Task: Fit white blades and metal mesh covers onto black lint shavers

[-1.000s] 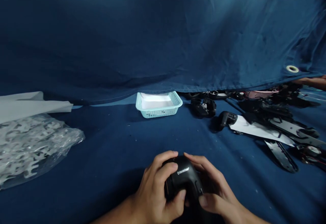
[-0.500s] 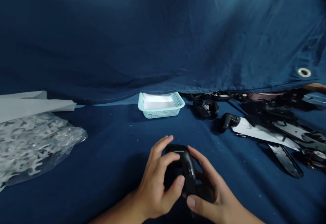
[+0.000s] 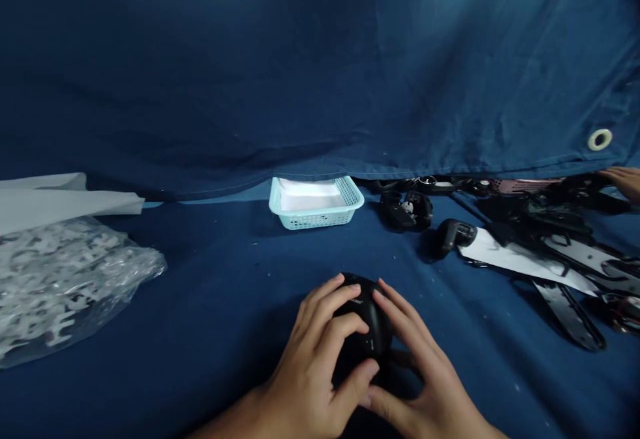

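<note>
A small black rounded plastic part (image 3: 367,322) with faint white lettering sits between both my hands, low in the middle of the view over the blue cloth. My left hand (image 3: 315,366) wraps it from the left, fingers curled over its top and thumb under its side. My right hand (image 3: 425,372) cups it from the right, fingers pressed along its edge. Most of the part's underside is hidden by my palms.
A pale green basket (image 3: 315,211) with white lining stands at the back centre under a hanging blue cloth (image 3: 320,66). A clear bag of white pieces (image 3: 65,279) lies at left. Black parts and a white sheet (image 3: 520,259) are scattered at right; another person's hand (image 3: 623,180) shows at far right.
Both hands turned the black part and lowered it slightly; the lettered face rolled away, and my right hand's fingers now lie flatter over its right side.
</note>
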Motion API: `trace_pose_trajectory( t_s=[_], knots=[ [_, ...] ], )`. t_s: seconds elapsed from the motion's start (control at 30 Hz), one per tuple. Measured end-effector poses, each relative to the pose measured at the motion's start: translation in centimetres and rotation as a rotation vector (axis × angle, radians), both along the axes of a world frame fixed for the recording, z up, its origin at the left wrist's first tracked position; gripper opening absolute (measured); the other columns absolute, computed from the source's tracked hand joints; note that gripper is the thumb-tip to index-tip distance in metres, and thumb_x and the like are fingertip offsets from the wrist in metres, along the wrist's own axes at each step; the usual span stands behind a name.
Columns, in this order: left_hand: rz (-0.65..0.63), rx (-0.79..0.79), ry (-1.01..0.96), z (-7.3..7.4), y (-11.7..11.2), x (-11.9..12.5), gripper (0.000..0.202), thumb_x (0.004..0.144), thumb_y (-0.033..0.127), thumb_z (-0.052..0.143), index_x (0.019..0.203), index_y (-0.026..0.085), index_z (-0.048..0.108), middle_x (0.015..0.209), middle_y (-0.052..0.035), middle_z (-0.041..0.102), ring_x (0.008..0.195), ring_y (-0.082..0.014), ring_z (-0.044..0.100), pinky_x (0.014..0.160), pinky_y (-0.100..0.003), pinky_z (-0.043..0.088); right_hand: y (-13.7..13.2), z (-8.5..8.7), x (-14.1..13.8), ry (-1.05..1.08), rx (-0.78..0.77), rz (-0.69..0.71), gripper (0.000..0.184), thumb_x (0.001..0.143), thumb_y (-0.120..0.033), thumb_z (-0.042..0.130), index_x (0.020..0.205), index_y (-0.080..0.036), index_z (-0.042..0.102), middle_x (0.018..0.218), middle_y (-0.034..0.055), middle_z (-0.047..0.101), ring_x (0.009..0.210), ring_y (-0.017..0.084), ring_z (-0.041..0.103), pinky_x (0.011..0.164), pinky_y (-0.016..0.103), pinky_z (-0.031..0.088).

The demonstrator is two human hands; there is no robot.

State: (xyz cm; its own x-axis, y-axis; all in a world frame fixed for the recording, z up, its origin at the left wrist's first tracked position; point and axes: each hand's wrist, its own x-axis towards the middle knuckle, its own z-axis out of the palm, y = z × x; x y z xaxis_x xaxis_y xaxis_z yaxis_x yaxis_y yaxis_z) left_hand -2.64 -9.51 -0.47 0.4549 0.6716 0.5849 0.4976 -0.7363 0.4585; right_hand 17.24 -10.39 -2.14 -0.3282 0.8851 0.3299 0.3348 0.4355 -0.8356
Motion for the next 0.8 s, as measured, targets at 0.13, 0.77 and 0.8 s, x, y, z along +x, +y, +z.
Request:
trace_pose_trajectory(
  t_s=[0.13, 0.77, 0.8],
  knots=[
    [0.015, -0.045, -0.041, 0.0, -0.02, 0.18, 0.03, 0.088, 0.018, 0.059, 0.116, 0.021, 0.049, 0.144, -0.0116, 0.042, 0.14, -0.0325, 0.031, 0.108, -0.053, 0.038, 0.01, -0.21, 0.08, -0.023, 0.003, -0.01, 0.086, 0.079, -0.035, 0.077, 0.149, -0.042, 0.027, 0.16, 0.0062, 0.024, 0.142, 0.037, 0.035, 0.1, 0.05, 0.053],
    [0.022, -0.039, -0.085, 0.01, -0.1, 0.3, 0.026, 0.087, 0.014, 0.061, 0.111, 0.02, 0.053, 0.145, -0.011, 0.043, 0.141, -0.031, 0.032, 0.111, -0.05, 0.038, -0.07, 0.2, -0.03, -0.01, -0.079, -0.012, 0.083, 0.081, -0.032, 0.076, 0.148, -0.044, 0.029, 0.161, 0.0032, 0.023, 0.143, 0.035, 0.034, 0.104, 0.049, 0.05],
    [0.015, -0.04, -0.069, -0.1, 0.0, 0.3, 0.026, 0.087, 0.015, 0.06, 0.112, 0.02, 0.053, 0.146, -0.0111, 0.042, 0.141, -0.0312, 0.031, 0.112, -0.05, 0.038, -0.09, 0.33, -0.08, 0.003, -0.111, -0.012, 0.082, 0.081, -0.032, 0.076, 0.148, -0.044, 0.029, 0.161, 0.0026, 0.023, 0.143, 0.034, 0.033, 0.102, 0.048, 0.052]
  ],
)
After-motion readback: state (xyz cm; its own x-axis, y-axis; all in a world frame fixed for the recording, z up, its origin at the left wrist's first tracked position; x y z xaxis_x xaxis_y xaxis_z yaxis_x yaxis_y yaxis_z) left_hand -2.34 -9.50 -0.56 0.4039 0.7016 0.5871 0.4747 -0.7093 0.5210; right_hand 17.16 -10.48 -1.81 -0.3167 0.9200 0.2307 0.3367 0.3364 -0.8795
